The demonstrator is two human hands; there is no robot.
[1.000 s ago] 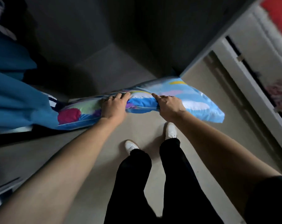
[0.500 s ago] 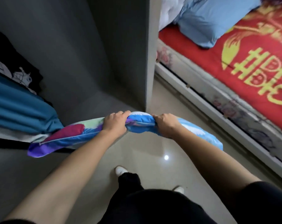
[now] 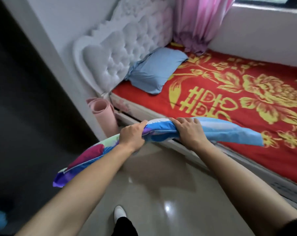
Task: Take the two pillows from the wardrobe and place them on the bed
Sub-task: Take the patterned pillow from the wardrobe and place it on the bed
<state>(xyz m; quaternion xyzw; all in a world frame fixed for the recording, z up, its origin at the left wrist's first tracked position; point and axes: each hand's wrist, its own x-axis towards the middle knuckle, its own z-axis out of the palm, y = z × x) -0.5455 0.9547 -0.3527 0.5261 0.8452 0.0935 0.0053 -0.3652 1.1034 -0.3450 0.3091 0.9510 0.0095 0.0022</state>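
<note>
A flat, colourful pillow (image 3: 229, 132) with blue, purple and magenta print hangs between my hands, out of the wardrobe. My left hand (image 3: 132, 136) and my right hand (image 3: 189, 130) both grip its near edge, side by side. Its right end reaches over the edge of the bed (image 3: 229, 92), which has a red and gold cover. A plain light-blue pillow (image 3: 154, 70) lies on the bed by the white tufted headboard (image 3: 120, 53). The dark wardrobe (image 3: 25, 99) stands at the left.
A rolled pink mat (image 3: 103, 113) leans on the floor between wardrobe and bed. A pink curtain (image 3: 198, 21) hangs at the bed's far corner under a window. The glossy floor (image 3: 152, 193) lies below my arms, with my white shoe (image 3: 120, 212) on it.
I have turned from the wardrobe to the bed with the colourful pillow in both hands. The pillow has left the wardrobe shelf and its right end now hangs over the bed's edge.
</note>
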